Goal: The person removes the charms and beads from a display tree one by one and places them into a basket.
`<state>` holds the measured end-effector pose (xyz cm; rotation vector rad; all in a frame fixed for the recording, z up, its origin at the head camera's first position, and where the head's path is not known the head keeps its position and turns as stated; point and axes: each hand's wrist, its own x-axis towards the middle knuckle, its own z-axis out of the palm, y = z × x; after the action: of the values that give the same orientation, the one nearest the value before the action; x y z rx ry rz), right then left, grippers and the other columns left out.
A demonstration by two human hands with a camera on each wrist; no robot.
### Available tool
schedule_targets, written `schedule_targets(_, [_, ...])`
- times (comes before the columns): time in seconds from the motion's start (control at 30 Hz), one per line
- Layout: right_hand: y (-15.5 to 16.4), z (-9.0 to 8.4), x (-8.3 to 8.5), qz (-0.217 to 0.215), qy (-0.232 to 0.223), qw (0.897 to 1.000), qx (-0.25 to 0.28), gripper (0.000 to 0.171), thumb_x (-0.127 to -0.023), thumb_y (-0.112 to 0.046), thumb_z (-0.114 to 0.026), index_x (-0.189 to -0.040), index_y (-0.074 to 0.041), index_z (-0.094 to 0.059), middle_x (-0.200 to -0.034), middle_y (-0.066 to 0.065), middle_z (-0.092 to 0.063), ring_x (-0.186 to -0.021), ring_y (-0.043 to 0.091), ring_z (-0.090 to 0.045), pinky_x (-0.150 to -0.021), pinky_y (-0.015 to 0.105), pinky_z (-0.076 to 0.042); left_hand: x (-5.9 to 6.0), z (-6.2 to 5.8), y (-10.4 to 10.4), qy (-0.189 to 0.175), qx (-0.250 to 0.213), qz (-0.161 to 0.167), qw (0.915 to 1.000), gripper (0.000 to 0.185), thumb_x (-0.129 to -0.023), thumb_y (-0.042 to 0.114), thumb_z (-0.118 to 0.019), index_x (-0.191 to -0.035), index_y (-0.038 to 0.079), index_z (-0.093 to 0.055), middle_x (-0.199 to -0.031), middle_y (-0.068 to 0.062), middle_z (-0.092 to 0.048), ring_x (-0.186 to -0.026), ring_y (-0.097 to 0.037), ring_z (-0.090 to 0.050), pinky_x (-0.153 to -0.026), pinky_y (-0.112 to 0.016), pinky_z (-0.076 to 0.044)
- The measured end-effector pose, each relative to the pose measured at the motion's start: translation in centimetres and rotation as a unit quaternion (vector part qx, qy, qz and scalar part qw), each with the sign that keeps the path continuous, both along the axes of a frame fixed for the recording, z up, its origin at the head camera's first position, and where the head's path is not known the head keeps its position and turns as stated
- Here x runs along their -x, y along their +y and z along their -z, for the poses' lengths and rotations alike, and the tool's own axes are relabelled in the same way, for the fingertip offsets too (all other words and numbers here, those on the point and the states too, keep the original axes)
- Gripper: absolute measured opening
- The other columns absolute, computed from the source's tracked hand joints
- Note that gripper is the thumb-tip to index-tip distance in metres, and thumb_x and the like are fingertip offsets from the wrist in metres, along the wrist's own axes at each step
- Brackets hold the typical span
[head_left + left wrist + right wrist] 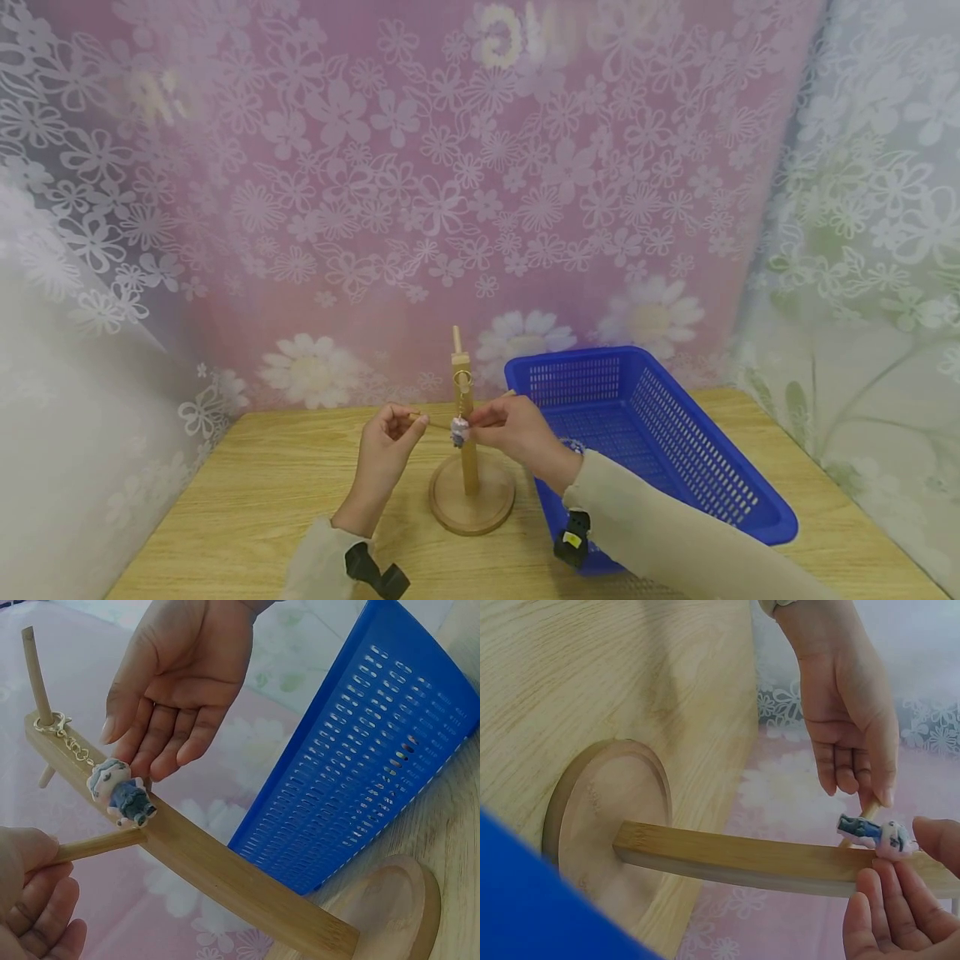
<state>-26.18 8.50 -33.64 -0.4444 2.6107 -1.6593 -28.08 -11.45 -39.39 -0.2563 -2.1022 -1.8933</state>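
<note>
A small figurine keychain (124, 796) with a pale head and blue clothes hangs against the post (232, 889) of a wooden stand. Its metal ring (54, 722) is looped over an upper peg (36, 679), and a short chain links ring and figurine. Between thumb and fingers, my left hand (385, 454) pinches the end of a lower peg (97, 846) on the left side. On the right, my right hand (525, 437) is beside the figurine, thumb apart from the loosely bent fingers, fingertips close to its head in the right wrist view.
A blue perforated plastic basket (675, 433) stands right of the stand, under my right forearm. The stand's round base (472, 521) rests on a wood-grain table (247, 500). A flowered backdrop (450, 208) rises behind the table.
</note>
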Motion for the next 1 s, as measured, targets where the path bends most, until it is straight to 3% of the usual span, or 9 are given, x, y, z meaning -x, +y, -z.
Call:
schedule_targets(0.2, [-0.6,0.2,0.1,0.01,0.015,1.0,-0.022,0.016,-0.079,-0.017,-0.076,-0.091,-0.006,-0.074,-0.09,0.004,-0.071,-0.092,0.019,-0.064,-0.085,0.043,-0.049,0.1,0.1,0.0,-0.001,-0.01,-0.001,0.9999,0.018,-0.087,0.01,-0.069,-0.095,-0.003,-0.058,-0.082,-0.003,-0.061,-0.072,-0.01,-0.058,-0.065,-0.023,-0.047])
schedule_targets(0.37, [-1.1,0.7,0.0,0.021,-0.009,0.999,-0.031,0.015,-0.079,-0.019,-0.077,-0.089,-0.007,-0.076,-0.099,0.004,-0.071,-0.1,0.023,-0.062,-0.087,0.044,-0.048,0.1,0.0,0.0,-0.002,-0.01,-0.004,0.9999,0.018,-0.086,0.009,-0.069,-0.094,-0.002,-0.058,-0.081,-0.002,-0.061,-0.07,-0.009,-0.057,-0.063,-0.022,-0.046])
schedule_targets(0.7, [-1.5,3.0,-0.5,0.03,-0.017,0.999,0.015,0.019,-0.082,-0.019,-0.074,-0.093,-0.004,-0.074,-0.094,0.007,-0.072,-0.093,0.02,-0.065,-0.082,0.04,-0.05,-0.3,-0.4,0.1,0.0,-0.009,0.006,0.9999,0.02,-0.087,0.008,-0.068,-0.095,-0.007,-0.056,-0.082,-0.006,-0.061,-0.07,-0.008,-0.056,-0.063,-0.022,-0.046])
schedule_targets(1.0, [-1.5,3.1,-0.2,0.042,-0.013,0.998,0.045,0.02,-0.081,-0.02,-0.075,-0.091,-0.002,-0.074,-0.094,0.008,-0.072,-0.095,0.021,-0.066,-0.085,0.042,-0.049,0.1,0.2,0.0,0.014,-0.007,0.0,0.9999,0.017,-0.087,0.009,-0.069,-0.093,-0.003,-0.058,-0.079,-0.002,-0.06,-0.07,-0.01,-0.056,-0.062,-0.022,-0.045])
